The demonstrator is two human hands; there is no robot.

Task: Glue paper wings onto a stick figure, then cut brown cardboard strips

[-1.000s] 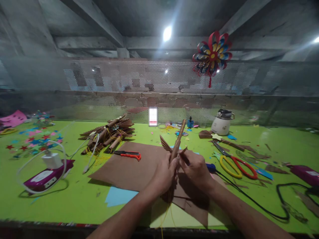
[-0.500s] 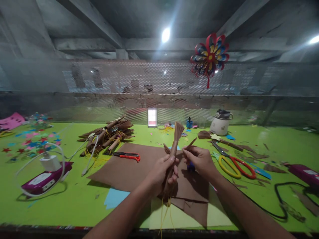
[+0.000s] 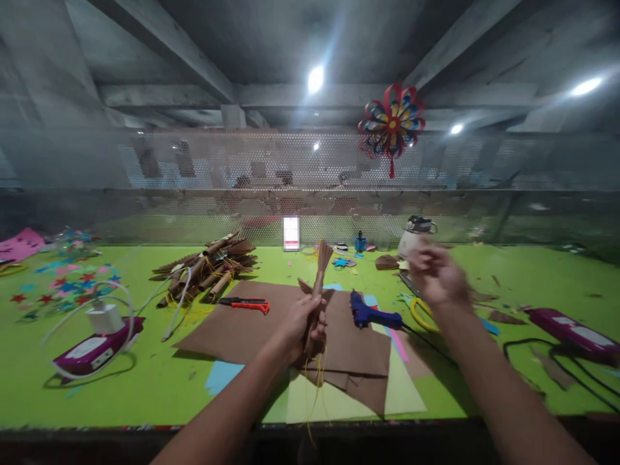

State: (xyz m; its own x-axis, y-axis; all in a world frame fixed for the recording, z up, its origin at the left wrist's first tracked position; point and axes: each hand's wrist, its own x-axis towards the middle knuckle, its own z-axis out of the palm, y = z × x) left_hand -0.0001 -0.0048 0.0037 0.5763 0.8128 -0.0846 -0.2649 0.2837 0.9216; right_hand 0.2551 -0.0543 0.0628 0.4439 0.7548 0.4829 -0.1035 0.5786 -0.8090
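Observation:
My left hand (image 3: 301, 323) is wrapped round a rolled brown paper tube (image 3: 316, 284) with a pleated, fanned top. The tube is held upright, and thin yellow strings (image 3: 320, 371) hang from its lower end. My right hand (image 3: 438, 274) is raised on the right, smeared by motion, so what its fingers hold, if anything, does not show. It hides part of a pale jug (image 3: 408, 242) and the scissors (image 3: 421, 315). Between my hands, a blue glue gun (image 3: 372, 313) lies on stacked brown paper (image 3: 281, 336). A red box cutter (image 3: 249, 305) rests on that paper's left side.
Several finished brown paper rolls (image 3: 208, 268) are heaped at the back left. Colourful paper stars (image 3: 61, 282) lie scattered beyond a purple power strip (image 3: 92, 352) with a charger. Another purple strip (image 3: 571, 332) is at right. A perforated metal screen (image 3: 217, 168) borders the green table.
My right hand has moved right and up, away from the tube, and the brown strip it pinched is no longer visible. The glue gun is uncovered. My left hand still grips the tube.

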